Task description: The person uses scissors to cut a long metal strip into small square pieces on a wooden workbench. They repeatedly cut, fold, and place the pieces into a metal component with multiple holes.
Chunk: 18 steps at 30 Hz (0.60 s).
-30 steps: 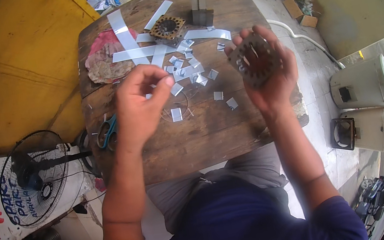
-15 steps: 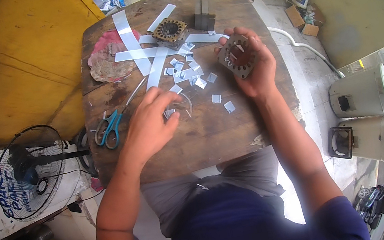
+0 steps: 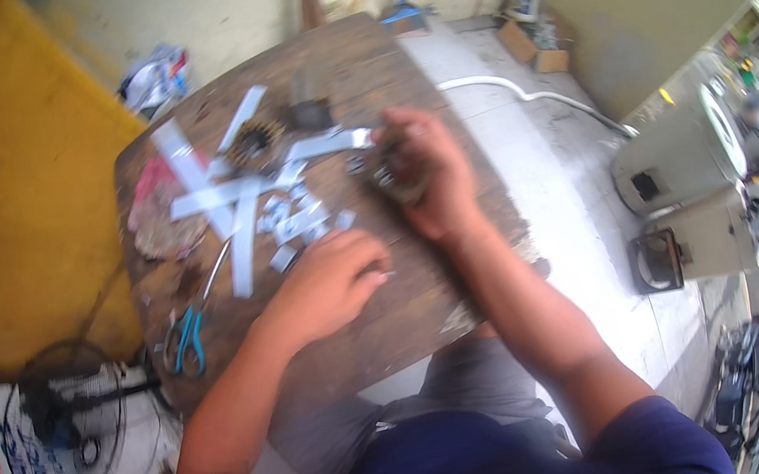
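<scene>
My right hand (image 3: 434,173) grips a grey metal stator core (image 3: 402,181) with slots round its centre hole; motion blur smears its detail. To the left and nearer me, my left hand (image 3: 332,280) is closed, thumb against curled fingers. A tiny pale bit shows at its fingertips, too small to name. Beyond that hand lie small cut pieces of pale film (image 3: 296,219) and long whitish strips (image 3: 244,235), some crossing each other. A second, brass-coloured stator core (image 3: 256,145) sits among the strips, with a grey metal block (image 3: 312,113) to its right.
Blue-handled scissors (image 3: 184,342) and a thin metal rod (image 3: 216,269) lie on the wooden table (image 3: 386,336), left of my left forearm. A pink, soiled cloth (image 3: 160,213) is at the left edge. A fan (image 3: 79,418) stands at left; a white hose (image 3: 526,95) crosses the floor at right.
The view has shifted, moving the table left and down in the picture. My left hand has closed and moved nearer the right hand, which has tilted the stator core.
</scene>
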Tool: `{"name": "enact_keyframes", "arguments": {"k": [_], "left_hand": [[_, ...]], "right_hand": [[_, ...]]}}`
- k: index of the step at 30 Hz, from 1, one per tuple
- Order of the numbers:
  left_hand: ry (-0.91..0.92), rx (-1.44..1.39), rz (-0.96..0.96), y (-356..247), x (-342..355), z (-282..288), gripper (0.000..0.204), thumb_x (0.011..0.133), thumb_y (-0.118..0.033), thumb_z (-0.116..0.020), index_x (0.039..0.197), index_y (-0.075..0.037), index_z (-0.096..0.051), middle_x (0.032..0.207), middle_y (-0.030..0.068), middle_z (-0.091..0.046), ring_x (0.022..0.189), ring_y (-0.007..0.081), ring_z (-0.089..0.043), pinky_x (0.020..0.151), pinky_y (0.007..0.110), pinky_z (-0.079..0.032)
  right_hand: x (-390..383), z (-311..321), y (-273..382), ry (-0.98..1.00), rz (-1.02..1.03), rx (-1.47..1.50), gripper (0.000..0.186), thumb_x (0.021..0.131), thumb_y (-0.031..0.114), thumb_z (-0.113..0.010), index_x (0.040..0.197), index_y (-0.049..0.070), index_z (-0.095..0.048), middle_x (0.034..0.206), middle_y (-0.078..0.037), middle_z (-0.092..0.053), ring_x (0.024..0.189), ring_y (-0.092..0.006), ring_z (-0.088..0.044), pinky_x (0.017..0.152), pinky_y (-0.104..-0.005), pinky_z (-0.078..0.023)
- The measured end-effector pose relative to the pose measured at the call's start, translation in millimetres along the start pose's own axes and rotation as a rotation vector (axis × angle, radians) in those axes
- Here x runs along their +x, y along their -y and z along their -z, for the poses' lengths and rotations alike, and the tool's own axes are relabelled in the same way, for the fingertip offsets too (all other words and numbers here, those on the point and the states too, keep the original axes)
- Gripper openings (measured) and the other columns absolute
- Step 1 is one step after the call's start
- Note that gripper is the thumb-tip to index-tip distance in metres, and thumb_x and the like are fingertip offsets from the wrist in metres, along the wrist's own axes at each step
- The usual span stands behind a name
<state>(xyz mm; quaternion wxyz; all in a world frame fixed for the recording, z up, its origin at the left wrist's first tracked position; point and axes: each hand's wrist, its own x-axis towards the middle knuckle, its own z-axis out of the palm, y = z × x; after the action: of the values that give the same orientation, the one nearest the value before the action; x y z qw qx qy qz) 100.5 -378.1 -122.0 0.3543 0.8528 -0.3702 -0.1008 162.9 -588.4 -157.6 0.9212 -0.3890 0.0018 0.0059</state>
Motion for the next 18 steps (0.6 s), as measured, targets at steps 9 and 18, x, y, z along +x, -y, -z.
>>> {"name": "enact_keyframes", "arguments": {"k": [9, 18], "left_hand": [[-0.839, -0.621, 0.252, 59.4, -43.0, 43.0, 0.013, 0.100, 0.005, -0.068, 0.112, -0.001, -0.067, 0.106, 0.0032, -0.066, 0.095, 0.0091, -0.061, 0.086, 0.025, -0.049], [-0.776, -0.916, 0.410, 57.9, -29.9, 25.2, 0.024, 0.099, 0.002, -0.073, 0.122, 0.001, -0.067, 0.109, 0.0070, -0.071, 0.100, 0.0117, -0.067, 0.089, 0.027, -0.056]], "right_hand": [[31.0, -42.0, -6.9, 0.307, 0.102, -0.498, 0.022, 0.108, 0.018, -0.060, 0.118, 0.001, -0.069, 0.130, -0.008, -0.058, 0.119, -0.0196, -0.063, 0.103, -0.0341, -0.049], [47.0, -34.3, -8.7, 0.327, 0.225, -0.463, 0.021, 0.107, 0.019, -0.064, 0.112, 0.001, -0.074, 0.124, -0.011, -0.063, 0.120, -0.0203, -0.060, 0.108, -0.0365, -0.045]]}}
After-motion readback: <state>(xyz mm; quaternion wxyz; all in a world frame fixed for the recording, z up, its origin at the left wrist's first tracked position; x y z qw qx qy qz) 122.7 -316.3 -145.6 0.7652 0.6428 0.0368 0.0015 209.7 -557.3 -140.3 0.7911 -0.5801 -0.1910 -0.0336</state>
